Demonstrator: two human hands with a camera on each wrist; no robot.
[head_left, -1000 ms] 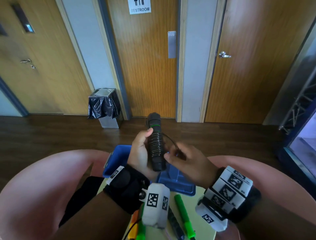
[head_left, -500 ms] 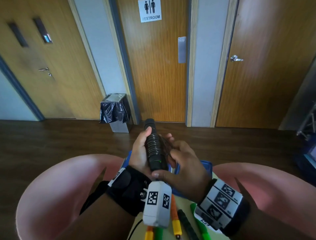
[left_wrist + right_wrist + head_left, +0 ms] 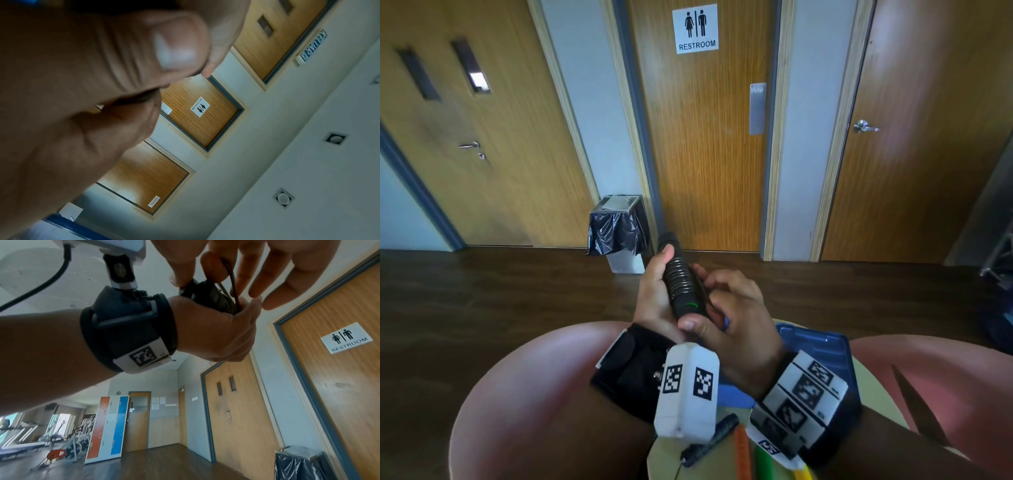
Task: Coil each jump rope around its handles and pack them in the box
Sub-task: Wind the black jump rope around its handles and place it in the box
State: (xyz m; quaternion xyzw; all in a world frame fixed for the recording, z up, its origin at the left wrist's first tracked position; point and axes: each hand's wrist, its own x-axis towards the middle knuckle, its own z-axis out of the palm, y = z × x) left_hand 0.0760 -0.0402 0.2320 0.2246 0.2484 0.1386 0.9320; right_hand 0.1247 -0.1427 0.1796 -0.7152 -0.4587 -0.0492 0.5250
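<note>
Left hand [image 3: 654,301] grips black coiled jump rope [image 3: 681,284], held upright above the blue box [image 3: 822,346]. Right hand [image 3: 736,318] pinches the bundle's lower end, apparently the loose cord. Box sits on the tabletop [image 3: 873,387].

A white sign [image 3: 697,28] at the top centre of the head view, on the middle wooden door [image 3: 705,154], reads "RESTROOM" under two figures. The metal plate [image 3: 757,109] on that door bears small lettering too blurred to read.
</note>
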